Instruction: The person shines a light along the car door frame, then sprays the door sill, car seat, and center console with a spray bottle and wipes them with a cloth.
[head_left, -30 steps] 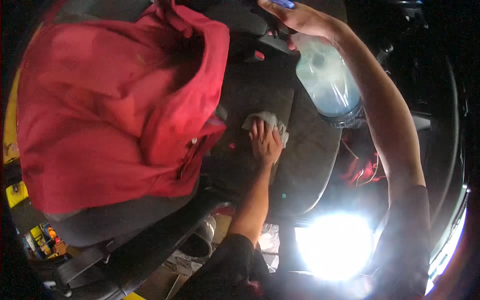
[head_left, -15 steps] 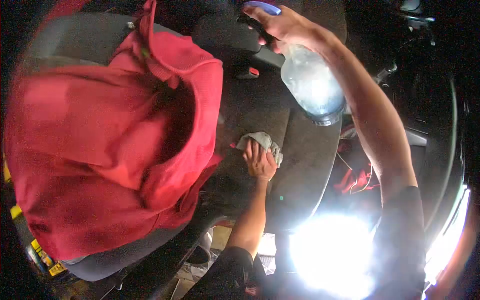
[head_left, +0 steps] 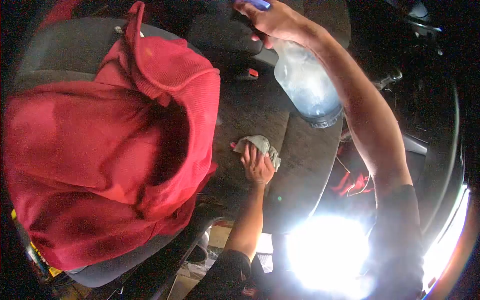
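My right hand [head_left: 285, 21] grips the neck of a spray bottle [head_left: 307, 82] in the upper part of the head view. The bottle is see-through, with bluish liquid near its dark base and a blue top partly cut off by the frame. Below and to its left, my left hand [head_left: 259, 167] presses a crumpled light grey cloth [head_left: 260, 143] onto a dark car seat [head_left: 305, 145], fingers over the cloth. Stains and worn patches show on the seat fabric around it.
A large red garment [head_left: 95, 135] is draped over another seat [head_left: 55, 50] on the left. A red seat-belt buckle [head_left: 252, 74] sits beyond the cloth. Glare from a bright light [head_left: 327, 255] hides the lower right. Red fabric and a thin cord [head_left: 355, 182] lie low beside the seat.
My right hand and the spray bottle have shifted slightly up and left in view. My left hand stays on the cloth, at nearly the same spot on the seat.
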`<move>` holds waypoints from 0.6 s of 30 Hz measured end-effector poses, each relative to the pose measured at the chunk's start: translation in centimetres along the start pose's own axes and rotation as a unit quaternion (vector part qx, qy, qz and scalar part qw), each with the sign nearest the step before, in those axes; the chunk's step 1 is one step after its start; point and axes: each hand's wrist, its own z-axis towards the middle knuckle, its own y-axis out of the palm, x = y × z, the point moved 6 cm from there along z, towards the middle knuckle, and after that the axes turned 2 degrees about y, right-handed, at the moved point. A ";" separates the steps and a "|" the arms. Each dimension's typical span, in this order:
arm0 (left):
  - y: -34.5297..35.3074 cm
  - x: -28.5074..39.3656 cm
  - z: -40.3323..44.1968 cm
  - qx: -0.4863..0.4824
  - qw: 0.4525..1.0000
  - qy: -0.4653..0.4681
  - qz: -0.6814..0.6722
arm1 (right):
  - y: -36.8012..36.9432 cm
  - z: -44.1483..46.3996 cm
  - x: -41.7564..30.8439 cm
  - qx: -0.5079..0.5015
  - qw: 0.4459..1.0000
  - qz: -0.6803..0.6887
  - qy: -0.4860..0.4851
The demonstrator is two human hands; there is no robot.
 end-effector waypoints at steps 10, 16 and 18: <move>-0.3 0.6 0.5 -0.013 0.999 -0.017 -0.026 | -0.3 -2.0 -0.3 0.024 0.999 -0.012 0.018; -0.2 0.1 0.3 -0.012 1.000 -0.007 -0.007 | 0.7 -4.8 -1.1 0.041 0.997 0.032 0.061; 0.0 0.1 0.1 -0.012 1.000 -0.010 -0.008 | 0.8 -6.1 -1.2 0.065 0.989 0.074 0.109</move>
